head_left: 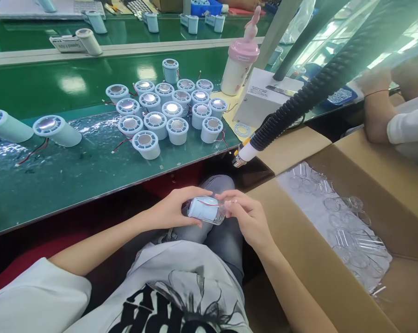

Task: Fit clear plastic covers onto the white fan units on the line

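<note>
Over my lap, my left hand (pixel 176 206) is wrapped round a clear plastic cup (pixel 220 217), lying on its side with a light blue cylinder (pixel 202 209) inside. A thin red wire (pixel 210 204) runs along the cylinder towards the cup's right end. There the thumb and fingers of my right hand (pixel 246 215) are pinched together on the wire's end, close to the cup. On the bench beyond stands a group of light blue round housings (pixel 155 121) with silver discs on top and thin wires.
Two more housings (pixel 58 130) stand at the left. A black coiled hose (pixel 292 108) with a metal nozzle hangs at the right, before a white device (pixel 259 97) and a pink-lidded bottle (pixel 236 64). A cardboard box (pixel 281 231) holds clear cups. Another person's arms (pixel 378 106) are at far right.
</note>
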{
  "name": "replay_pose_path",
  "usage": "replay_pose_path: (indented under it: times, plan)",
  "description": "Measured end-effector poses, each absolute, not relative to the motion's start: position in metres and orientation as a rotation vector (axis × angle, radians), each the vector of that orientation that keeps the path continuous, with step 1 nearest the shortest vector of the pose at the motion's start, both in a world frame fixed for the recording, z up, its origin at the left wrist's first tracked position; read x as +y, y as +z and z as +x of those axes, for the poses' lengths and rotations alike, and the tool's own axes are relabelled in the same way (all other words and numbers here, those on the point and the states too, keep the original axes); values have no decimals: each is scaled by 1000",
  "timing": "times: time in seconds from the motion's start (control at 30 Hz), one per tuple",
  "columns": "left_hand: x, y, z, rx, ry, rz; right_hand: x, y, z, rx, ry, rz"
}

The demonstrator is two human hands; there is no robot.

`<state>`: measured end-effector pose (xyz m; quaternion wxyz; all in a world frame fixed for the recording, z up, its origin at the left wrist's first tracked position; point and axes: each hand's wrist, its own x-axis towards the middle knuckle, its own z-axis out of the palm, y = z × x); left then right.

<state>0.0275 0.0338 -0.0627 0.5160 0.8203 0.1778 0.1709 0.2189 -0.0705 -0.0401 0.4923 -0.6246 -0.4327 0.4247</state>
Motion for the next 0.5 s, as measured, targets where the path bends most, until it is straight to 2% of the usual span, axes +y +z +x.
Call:
replay_pose_path:
  times: [0.1, 0.2, 0.37, 0.5]
  plan:
    - [34, -58, 28, 423, 322, 1814, -70, -45, 222, -954, 1114, -1427]
    - [30, -57, 28, 433, 287, 1597, -74, -46, 228, -1131, 1133, -1332]
    - [25, -57, 26, 503, 294, 1293, -85, -48, 233, -1711, 833, -1334]
    - [27, -51, 22, 457, 265, 1311, -91, -53, 232, -1711, 788, -1310]
